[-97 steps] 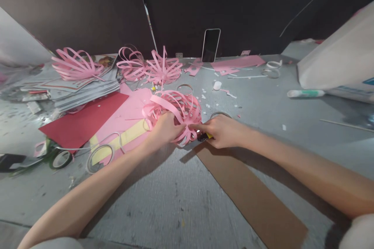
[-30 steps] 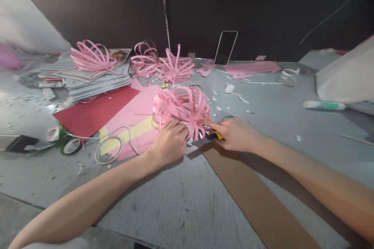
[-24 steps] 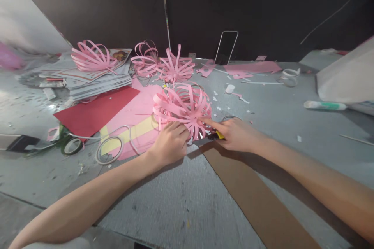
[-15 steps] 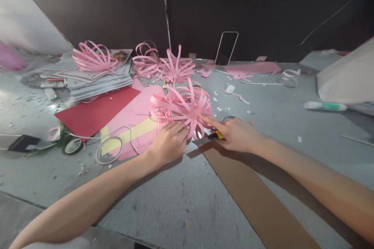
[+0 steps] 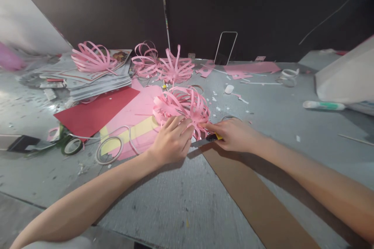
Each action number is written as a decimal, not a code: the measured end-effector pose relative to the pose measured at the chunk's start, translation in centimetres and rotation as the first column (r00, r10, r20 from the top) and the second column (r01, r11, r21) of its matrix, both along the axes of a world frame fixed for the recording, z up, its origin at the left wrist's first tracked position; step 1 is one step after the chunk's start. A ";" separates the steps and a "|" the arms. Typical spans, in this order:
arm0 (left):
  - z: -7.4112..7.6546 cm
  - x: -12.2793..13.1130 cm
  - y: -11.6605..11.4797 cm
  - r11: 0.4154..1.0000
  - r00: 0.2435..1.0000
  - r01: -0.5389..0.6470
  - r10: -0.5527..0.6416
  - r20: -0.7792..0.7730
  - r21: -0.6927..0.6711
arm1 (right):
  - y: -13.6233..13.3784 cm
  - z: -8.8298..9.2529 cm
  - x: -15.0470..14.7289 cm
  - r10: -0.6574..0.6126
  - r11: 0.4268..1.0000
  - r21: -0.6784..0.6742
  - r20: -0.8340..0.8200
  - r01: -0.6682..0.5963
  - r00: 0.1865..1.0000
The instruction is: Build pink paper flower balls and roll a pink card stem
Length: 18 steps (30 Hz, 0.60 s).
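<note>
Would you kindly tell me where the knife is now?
In the head view, the knife is right of centre, in the right hand, its blade pointing toward the left hand.

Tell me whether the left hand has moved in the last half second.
Yes. Judged against the cardboard, the left hand has reached slightly forward and to the right.

The left hand [image 5: 172,140] touches a pink paper-strip ball [image 5: 196,115] while the right hand [image 5: 232,134] grips a yellow-and-black knife [image 5: 211,137].
</note>
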<state>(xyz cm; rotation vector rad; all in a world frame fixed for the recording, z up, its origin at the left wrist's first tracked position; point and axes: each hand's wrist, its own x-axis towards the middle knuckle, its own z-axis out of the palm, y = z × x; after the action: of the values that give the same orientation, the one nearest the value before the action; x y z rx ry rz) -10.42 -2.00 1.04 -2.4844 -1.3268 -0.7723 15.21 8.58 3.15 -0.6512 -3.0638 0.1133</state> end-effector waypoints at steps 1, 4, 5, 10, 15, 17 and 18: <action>-0.1 0.1 0.2 0.999 1.000 0.003 -0.002 0.020 -0.044 | 0.1 0.0 0.0 0.006 1.000 0.007 0.001 -0.006 1.000; -0.4 0.0 0.9 0.987 0.996 0.058 -0.046 0.081 -0.151 | 0.3 -0.2 0.1 0.021 1.000 0.012 -0.008 -0.021 1.000; -0.4 -0.2 1.1 0.982 0.994 0.080 -0.066 0.082 -0.174 | 0.5 -0.2 0.2 0.028 1.000 0.001 -0.012 -0.028 1.000; -0.4 -0.8 1.5 0.979 0.995 0.047 -0.063 -0.072 -0.200 | 1.0 -0.3 0.7 0.056 0.997 -0.052 -0.015 -0.057 0.998; -1.1 -0.5 1.5 0.967 0.989 0.059 -0.091 -0.120 -0.249 | 1.3 -0.4 0.9 0.082 0.996 -0.032 -0.031 -0.083 0.996; -1.5 -0.5 1.6 0.963 0.990 0.058 -0.089 -0.105 -0.264 | 1.3 -0.4 1.0 0.088 0.995 -0.033 -0.041 -0.089 0.995; -1.6 -0.6 1.6 0.962 0.992 0.055 -0.085 -0.098 -0.268 | 1.3 -0.4 1.0 0.088 0.995 -0.033 -0.043 -0.090 0.995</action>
<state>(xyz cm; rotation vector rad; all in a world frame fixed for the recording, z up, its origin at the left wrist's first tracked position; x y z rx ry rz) -11.01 -0.39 -0.53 -2.7484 -1.3904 -0.4909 16.21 9.91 2.74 -0.5072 -3.0574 0.1792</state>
